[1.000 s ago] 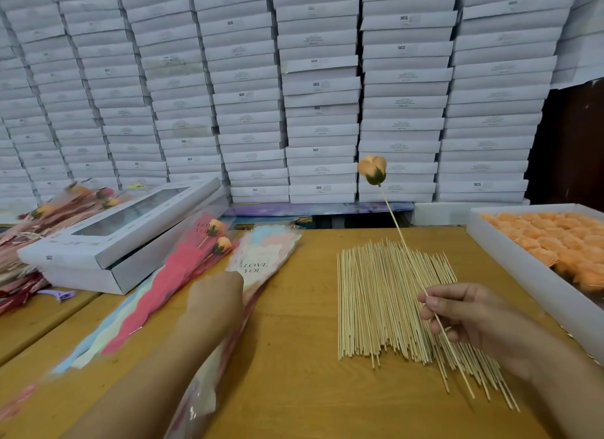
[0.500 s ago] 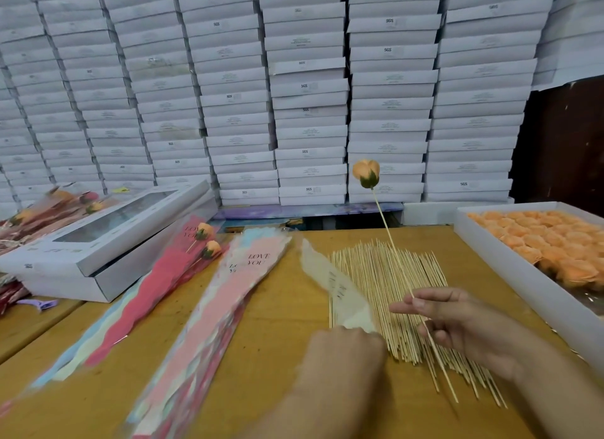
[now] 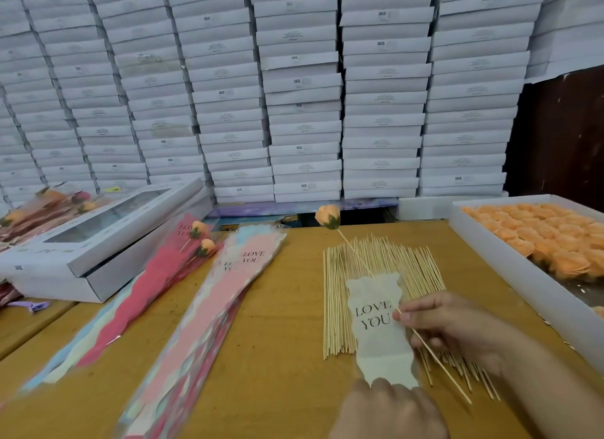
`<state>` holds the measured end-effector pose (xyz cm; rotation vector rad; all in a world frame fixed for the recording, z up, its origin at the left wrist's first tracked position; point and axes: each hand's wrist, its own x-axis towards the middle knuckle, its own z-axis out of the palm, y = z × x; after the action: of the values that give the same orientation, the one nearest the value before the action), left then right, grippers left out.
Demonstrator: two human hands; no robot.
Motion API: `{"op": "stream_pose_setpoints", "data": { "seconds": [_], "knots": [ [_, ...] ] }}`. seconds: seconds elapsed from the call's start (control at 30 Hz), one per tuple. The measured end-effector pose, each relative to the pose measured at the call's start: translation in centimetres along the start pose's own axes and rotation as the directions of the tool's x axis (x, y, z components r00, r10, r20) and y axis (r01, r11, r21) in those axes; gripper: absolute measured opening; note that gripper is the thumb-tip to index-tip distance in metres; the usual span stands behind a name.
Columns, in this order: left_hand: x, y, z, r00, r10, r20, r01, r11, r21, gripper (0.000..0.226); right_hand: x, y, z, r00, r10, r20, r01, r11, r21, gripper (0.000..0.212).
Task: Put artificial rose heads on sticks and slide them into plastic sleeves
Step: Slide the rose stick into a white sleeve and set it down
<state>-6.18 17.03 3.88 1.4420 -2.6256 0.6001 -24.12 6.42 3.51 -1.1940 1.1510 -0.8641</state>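
The sleeve (image 3: 379, 327) hid part of the stick (image 3: 434, 357); beside it, the left hand (image 3: 389, 412) was cut off.

Single head cam, wide-angle, looks fwd and down over wooden table (image 3: 277, 324), hands close at bottom edge, stacked white boxes (image 3: 294, 95) behind.

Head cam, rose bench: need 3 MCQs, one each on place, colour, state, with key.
1. Where is the tray of loose rose heads?
A. right edge of table
B. left edge
C. on the stacked boxes

2. What colour is the rose head on the held stick?
A. red
B. peach-orange
C. white

3. What is the right hand doing?
A. resting open
B. pinching the stick
C. gripping a box

Key: A, the tray sits right of the stick pile; B, peach petals; B, fingers pinch the stick beside the cream sleeve that the left hand holds.
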Motion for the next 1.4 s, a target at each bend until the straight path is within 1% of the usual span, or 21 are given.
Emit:
{"op": "stream_pose_setpoints", "data": {
  "seconds": [0.03, 0.1, 0.13, 0.17, 0.23, 0.3, 0.37, 0.4, 0.43, 0.5, 0.53, 0.6, 0.7, 0.73, 0.8, 0.9, 0.97, 1.1, 1.2, 1.3, 1.4],
  "knots": [
    [-0.3, 0.3, 0.1, 0.999, 0.009, 0.053, -0.007, 0.999, -0.035, 0.043, 0.0, 0.0, 0.0, 1.000, 0.000, 0.006, 0.000, 1.000, -0.011, 0.031],
    [-0.7, -0.1, -1.0, 0.969, 0.060, 0.240, -0.008, 0.977, -0.212, 0.039, 0.1, 0.1, -0.3, 1.000, -0.009, 0.004, 0.009, 1.000, -0.020, 0.035],
    [-0.9, -0.5, -1.4, 0.966, 0.076, 0.246, 0.010, 0.943, -0.333, 0.038, 0.2, 0.2, -0.3, 1.000, -0.020, 0.000, 0.020, 1.000, -0.021, 0.038],
    [-0.2, -0.8, -1.3, 0.980, 0.041, 0.193, 0.052, 0.891, -0.451, 0.038, 0.2, 0.2, -0.4, 0.999, -0.036, -0.005, 0.036, 0.999, -0.019, 0.040],
    [1.1, -3.1, -1.5, 0.972, -0.047, 0.230, 0.200, 0.683, -0.703, 0.046, 0.4, 0.3, -0.5, 0.998, -0.069, -0.007, 0.069, 0.998, 0.009, 0.041],
    [2.4, -5.3, -1.0, 0.957, -0.248, 0.152, 0.278, 0.624, -0.730, 0.059, 0.4, 0.3, -0.5, 0.995, -0.098, 0.004, 0.097, 0.995, 0.035, 0.040],
    [4.0, -7.3, 0.2, 0.902, -0.414, 0.127, 0.393, 0.658, -0.642, 0.070, 0.3, 0.2, -0.5, 0.992, -0.121, 0.025, 0.120, 0.992, 0.039, 0.040],
    [4.6, -8.2, 0.9, 0.880, -0.443, 0.170, 0.444, 0.644, -0.623, 0.072, 0.2, 0.1, -0.4, 0.990, -0.133, 0.036, 0.131, 0.990, 0.043, 0.040],
    [5.2, -8.9, 1.6, 0.860, -0.442, 0.255, 0.491, 0.583, -0.647, 0.075, 0.2, 0.0, -0.4, 0.989, -0.144, 0.044, 0.142, 0.989, 0.049, 0.039],
    [6.4, -9.8, 2.8, 0.827, -0.360, 0.433, 0.551, 0.359, -0.754, 0.079, 0.1, -0.1, -0.3, 0.985, -0.167, 0.050, 0.164, 0.984, 0.071, 0.036],
    [6.8, -9.8, 3.2, 0.817, -0.316, 0.482, 0.563, 0.261, -0.784, 0.076, 0.0, -0.2, -0.2, 0.983, -0.178, 0.053, 0.173, 0.981, 0.089, 0.034],
    [7.4, -9.6, 4.3, 0.792, -0.282, 0.541, 0.582, 0.086, -0.808, 0.067, -0.1, -0.3, -0.1, 0.979, -0.194, 0.065, 0.186, 0.976, 0.109, 0.031],
    [8.1, -9.7, 4.6, 0.762, -0.179, 0.622, 0.542, -0.348, -0.765, 0.052, -0.2, -0.3, -0.2, 0.977, -0.197, 0.084, 0.188, 0.977, 0.102, 0.034],
    [8.3, -9.8, 4.4, 0.767, -0.141, 0.626, 0.511, -0.455, -0.729, 0.048, -0.2, -0.3, -0.2, 0.977, -0.192, 0.095, 0.184, 0.979, 0.089, 0.035],
    [8.4, -9.9, 4.3, 0.786, -0.133, 0.604, 0.433, -0.579, -0.691, 0.037, -0.2, -0.2, -0.1, 0.978, -0.172, 0.117, 0.166, 0.985, 0.057, 0.037],
    [8.2, -9.8, 4.8, 0.804, -0.207, 0.557, 0.334, -0.619, -0.711, 0.019, 0.1, 0.2, -0.1, 0.980, -0.149, 0.129, 0.147, 0.989, 0.026, 0.044],
    [7.8, -9.8, 5.2, 0.834, -0.207, 0.511, 0.324, -0.566, -0.758, 0.025, 0.1, 0.2, -0.1, 0.982, -0.150, 0.118, 0.148, 0.989, 0.027, 0.046],
    [6.9, -9.5, 5.4, 0.858, -0.182, 0.480, 0.339, -0.501, -0.796, 0.031, 0.2, 0.1, -0.3, 0.985, -0.169, 0.020, 0.166, 0.979, 0.116, 0.029],
    [6.5, -9.1, 5.3, 0.883, -0.109, 0.456, 0.374, -0.423, -0.825, 0.032, 0.4, 0.1, -0.3, 0.984, -0.176, -0.030, 0.179, 0.973, 0.144, 0.024],
    [6.5, -8.6, 5.2, 0.887, -0.085, 0.453, 0.377, -0.433, -0.819, 0.028, 0.4, 0.1, -0.3, 0.984, -0.176, -0.035, 0.178, 0.977, 0.121, 0.023],
    [6.7, -8.3, 5.0, 0.876, -0.128, 0.466, 0.372, -0.437, -0.819, 0.028, 0.3, 0.1, -0.1, 0.984, -0.176, -0.019, 0.177, 0.981, 0.083, 0.029]
  ]
}}
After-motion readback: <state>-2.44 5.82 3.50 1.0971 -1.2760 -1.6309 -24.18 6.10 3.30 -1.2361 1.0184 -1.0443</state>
